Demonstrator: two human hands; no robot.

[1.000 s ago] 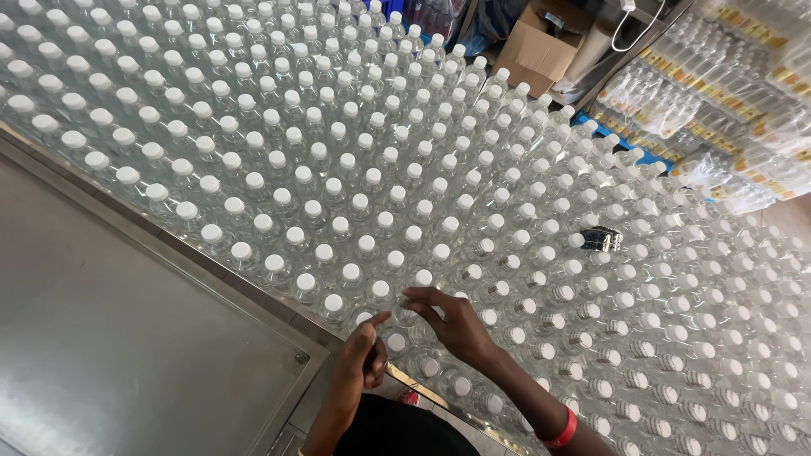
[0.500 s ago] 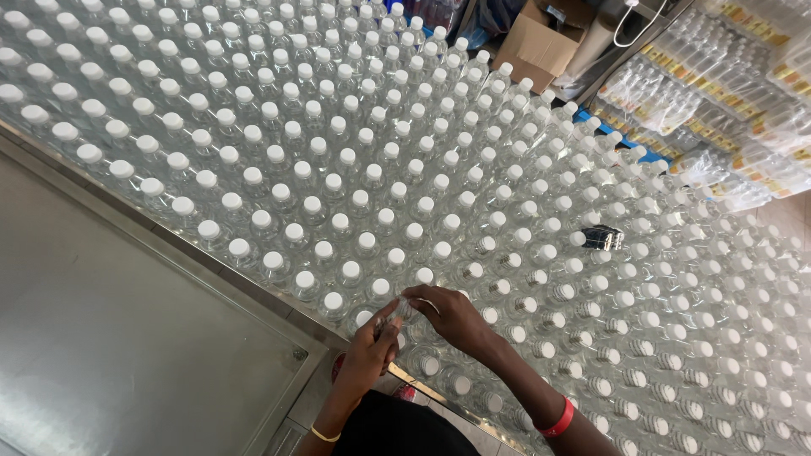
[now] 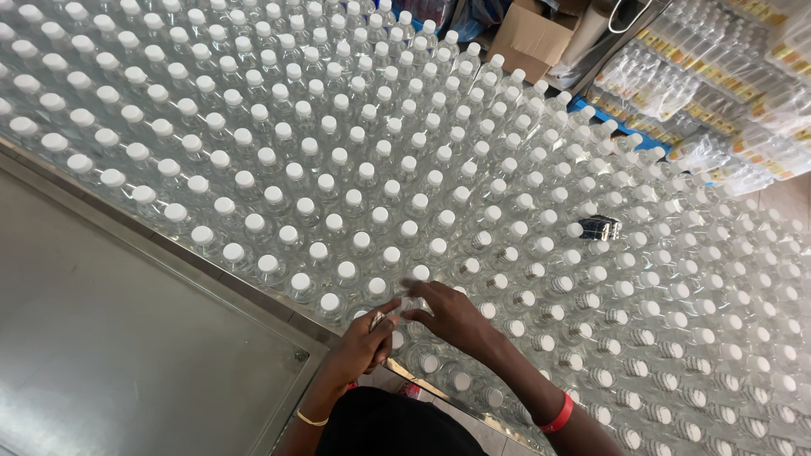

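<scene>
So compared with half a second back, both hands have crept a bit further up into the bottles, and the left hand (image 3: 365,342) now shows a small pale thing pinched in its fingers (image 3: 378,321), maybe a cap or seal, too small to tell. The right hand (image 3: 448,314) sits just beside it, fingers spread narrow and curled down over a bottle top (image 3: 420,297) in the near rows. I can't tell if it actually grips that top or only touches it.

The bottles (image 3: 338,169) are clear with white caps, packed shoulder to shoulder in tight diagonal rows, probably so they prop each other up and every cap stays reachable from above. The one being handled stands at the near edge of the pack, right by the metal worktop (image 3: 127,338), which is likely why the person works from this side.

A small dark object (image 3: 598,226) rests on the caps off to the right, well apart from the hands. Top right there's a brown cardboard box (image 3: 528,38) and shrink-wrapped bottle packs (image 3: 726,110) with yellowish label bands, stacked along a blue edge.
</scene>
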